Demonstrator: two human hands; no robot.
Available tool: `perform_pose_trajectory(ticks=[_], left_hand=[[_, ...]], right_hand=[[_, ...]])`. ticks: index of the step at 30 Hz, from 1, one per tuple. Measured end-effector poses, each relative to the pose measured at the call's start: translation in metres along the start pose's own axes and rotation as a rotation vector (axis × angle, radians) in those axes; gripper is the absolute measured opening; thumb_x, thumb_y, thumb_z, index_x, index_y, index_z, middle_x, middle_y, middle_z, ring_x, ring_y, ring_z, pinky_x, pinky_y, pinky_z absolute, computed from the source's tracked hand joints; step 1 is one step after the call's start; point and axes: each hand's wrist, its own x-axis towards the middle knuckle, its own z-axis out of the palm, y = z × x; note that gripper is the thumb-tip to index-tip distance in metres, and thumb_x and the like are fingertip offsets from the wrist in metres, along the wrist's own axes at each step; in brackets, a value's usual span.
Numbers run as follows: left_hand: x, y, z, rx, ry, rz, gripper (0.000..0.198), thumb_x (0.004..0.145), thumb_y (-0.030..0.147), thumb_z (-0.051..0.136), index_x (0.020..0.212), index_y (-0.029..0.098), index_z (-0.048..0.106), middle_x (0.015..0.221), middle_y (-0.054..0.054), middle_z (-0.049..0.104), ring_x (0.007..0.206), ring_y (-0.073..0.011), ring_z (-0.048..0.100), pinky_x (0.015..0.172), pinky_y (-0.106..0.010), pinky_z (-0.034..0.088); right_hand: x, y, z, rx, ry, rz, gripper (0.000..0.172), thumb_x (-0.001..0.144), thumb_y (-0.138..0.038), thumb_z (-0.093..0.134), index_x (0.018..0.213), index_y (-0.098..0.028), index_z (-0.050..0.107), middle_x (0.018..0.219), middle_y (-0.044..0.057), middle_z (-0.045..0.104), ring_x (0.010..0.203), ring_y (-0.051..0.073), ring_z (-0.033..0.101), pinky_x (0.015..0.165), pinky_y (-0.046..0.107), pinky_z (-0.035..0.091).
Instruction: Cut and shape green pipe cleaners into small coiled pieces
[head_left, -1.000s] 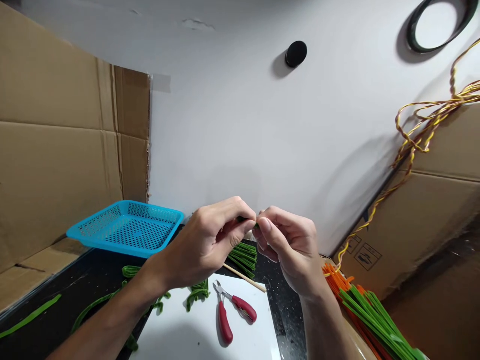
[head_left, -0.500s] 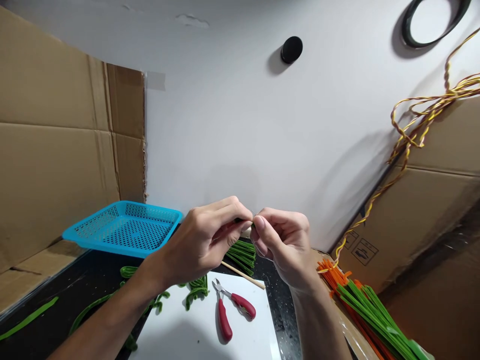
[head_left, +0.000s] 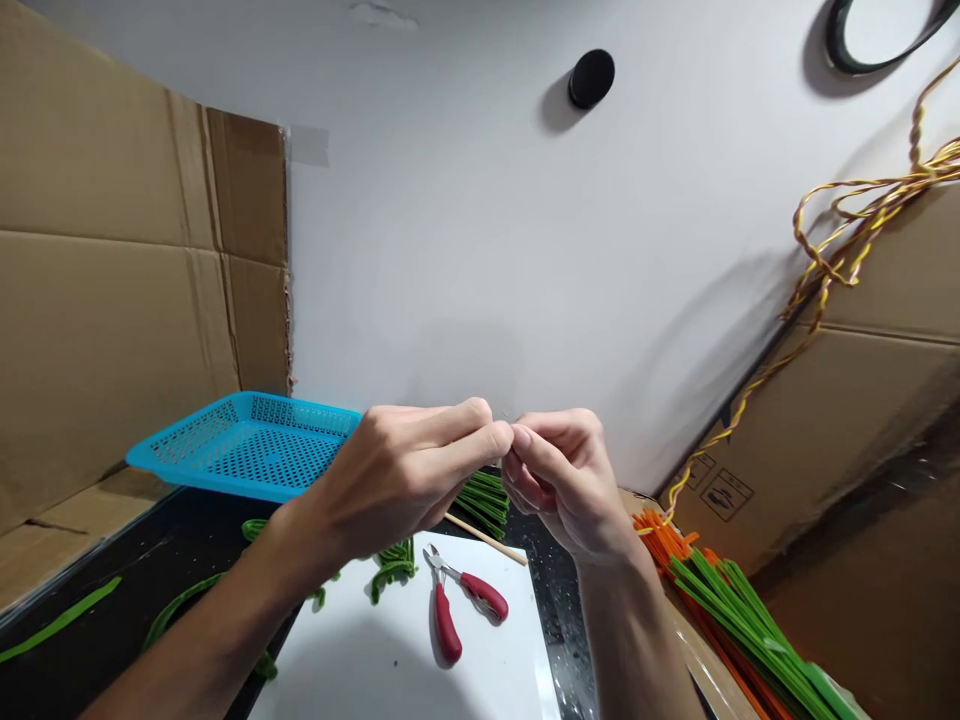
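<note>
In the head view my left hand and my right hand meet fingertip to fingertip above a white board. Both are closed in a pinch, and whatever lies between the fingers is hidden. Below them, red-handled nippers rest on the board with their jaws and handles apart. Short bent pieces of green pipe cleaner lie to the left of the nippers. A thin wooden stick crosses the board's far edge, beside a bundle of dark green pipe cleaners.
A blue perforated basket stands at the back left against cardboard. On the right lie green stems and orange ones under twisted yellow wire. A green strip lies on the black table at left.
My left hand has rolled over so its back and thumb side face me more, with fingertips still against my right hand's. The whole view has tilted slightly.
</note>
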Motion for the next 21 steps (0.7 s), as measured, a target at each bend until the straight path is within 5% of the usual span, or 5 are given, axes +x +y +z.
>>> perform_pose_trajectory(ticks=[5, 11, 15, 18, 21], left_hand=[[0.0, -0.002, -0.001, 0.173, -0.042, 0.073, 0.02, 0.098, 0.002, 0.051, 0.103, 0.018, 0.062, 0.078, 0.004, 0.057, 0.063, -0.0095, 0.038, 0.055, -0.027, 0.03], [-0.002, -0.002, 0.0, 0.046, -0.084, -0.149, 0.016, 0.104, 0.02, 0.052, 0.094, 0.018, 0.065, 0.079, 0.004, 0.056, 0.06, -0.0063, 0.035, 0.054, -0.024, 0.03], [0.007, 0.006, -0.005, -0.36, -0.126, -0.534, 0.027, 0.105, 0.033, 0.052, 0.087, 0.017, 0.065, 0.071, 0.005, 0.052, 0.058, -0.0031, 0.038, 0.054, -0.019, 0.033], [0.011, 0.011, -0.013, -0.732, -0.102, -0.762, 0.033, 0.103, 0.045, 0.057, 0.085, 0.019, 0.065, 0.065, 0.005, 0.047, 0.057, -0.0031, 0.039, 0.051, -0.016, 0.033], [0.013, 0.011, -0.018, -0.958, -0.052, -0.825, 0.033, 0.101, 0.046, 0.063, 0.084, 0.018, 0.066, 0.068, 0.004, 0.051, 0.057, -0.0013, 0.043, 0.051, -0.013, 0.035]], right_hand=[[0.005, 0.006, -0.008, 0.058, -0.08, 0.131, 0.05, 0.094, -0.051, 0.073, 0.065, -0.014, 0.054, 0.045, -0.007, 0.035, 0.037, 0.003, 0.027, 0.036, 0.016, 0.022], [-0.004, -0.019, -0.002, -0.167, -0.013, 0.144, 0.037, 0.096, -0.033, 0.075, 0.07, -0.012, 0.058, 0.053, -0.003, 0.049, 0.039, 0.001, 0.038, 0.037, 0.014, 0.023], [-0.009, -0.031, 0.008, -0.772, 0.158, -0.137, 0.026, 0.105, -0.031, 0.063, 0.085, -0.014, 0.066, 0.067, -0.002, 0.058, 0.054, 0.002, 0.049, 0.049, 0.015, 0.036], [-0.011, -0.031, 0.014, -0.968, 0.201, -0.4, 0.012, 0.106, -0.021, 0.06, 0.098, -0.018, 0.068, 0.079, -0.002, 0.064, 0.065, 0.002, 0.056, 0.06, 0.017, 0.047], [-0.012, -0.03, 0.017, -1.058, 0.211, -0.56, 0.008, 0.101, -0.011, 0.064, 0.099, -0.018, 0.066, 0.081, -0.004, 0.064, 0.066, 0.001, 0.055, 0.062, 0.017, 0.049]])
